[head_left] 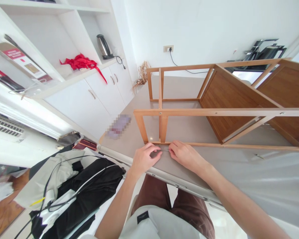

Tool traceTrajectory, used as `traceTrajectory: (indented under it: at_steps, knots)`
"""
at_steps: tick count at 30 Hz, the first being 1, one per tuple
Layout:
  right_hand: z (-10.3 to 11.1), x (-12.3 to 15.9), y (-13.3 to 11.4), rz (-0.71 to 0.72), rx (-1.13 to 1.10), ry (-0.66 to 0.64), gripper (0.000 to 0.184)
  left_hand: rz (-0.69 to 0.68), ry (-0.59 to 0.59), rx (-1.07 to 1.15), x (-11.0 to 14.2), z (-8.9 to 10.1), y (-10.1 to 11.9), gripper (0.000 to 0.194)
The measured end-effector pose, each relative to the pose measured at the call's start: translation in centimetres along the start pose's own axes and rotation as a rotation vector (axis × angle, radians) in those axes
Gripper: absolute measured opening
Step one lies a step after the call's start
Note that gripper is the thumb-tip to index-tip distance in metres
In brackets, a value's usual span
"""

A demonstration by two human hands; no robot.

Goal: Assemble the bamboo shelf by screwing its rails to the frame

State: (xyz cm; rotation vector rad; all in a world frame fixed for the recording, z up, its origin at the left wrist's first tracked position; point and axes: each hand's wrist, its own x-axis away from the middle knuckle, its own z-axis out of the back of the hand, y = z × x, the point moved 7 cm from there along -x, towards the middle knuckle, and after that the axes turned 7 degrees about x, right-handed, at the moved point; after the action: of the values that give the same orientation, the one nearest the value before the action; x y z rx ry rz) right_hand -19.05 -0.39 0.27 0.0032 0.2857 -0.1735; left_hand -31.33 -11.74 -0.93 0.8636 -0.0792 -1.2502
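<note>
Bare fingertips meet low at the near edge of the wooden frame (196, 112): the right hand (185, 154) pinches one end of a thin metal rod (165, 150), while the left hand (142, 159) curls its thumb and forefinger around the other end; whether those fingers grip the rod or only steady it, the head view cannot tell. The rod runs roughly along the frame's lowest near rail (201, 144), just beside a small metal fitting (159, 145), so the left fingers are probably there to guide its tip while the right hand supplies the control. Both forearms reach in from the person's side, which suits fine work with the fingers. The frame lies on its side on the table (137, 146), close in front of the hands and stretching away to their right, a position that seems to put its near rail within easy reach and lets the tabletop carry the weight. Inside it two wooden panels (229, 96) (286, 88) slant across, seemingly supported by the bars around them. On the person's side of the frame, towards its right end, a small metal piece (259, 156) lies loose, perhaps put there to be handy. Beyond the frame's left end lies a pixelated purplish item (118, 126), too obscured to name.
</note>
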Motion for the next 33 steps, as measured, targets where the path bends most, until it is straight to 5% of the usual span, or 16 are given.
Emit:
traceTrajectory:
  at_steps: [18, 24, 33]
  knots:
    - [1.5, 0.3, -1.3, 0.023, -0.205, 0.075, 0.016, -0.175, -0.027, -0.036, 0.9, -0.5, 1.6, 0.019]
    - [1.8, 0.3, -1.8, 0.051, -0.433, 0.144, 0.008, -0.063, -0.014, 0.009, 1.4, -0.3, 1.4, 0.015]
    - [-1.0, -0.3, -0.8, -0.090, -0.430, 0.108, 0.015, 0.060, -0.145, 0.190, 0.8, 1.2, -0.6, 0.013]
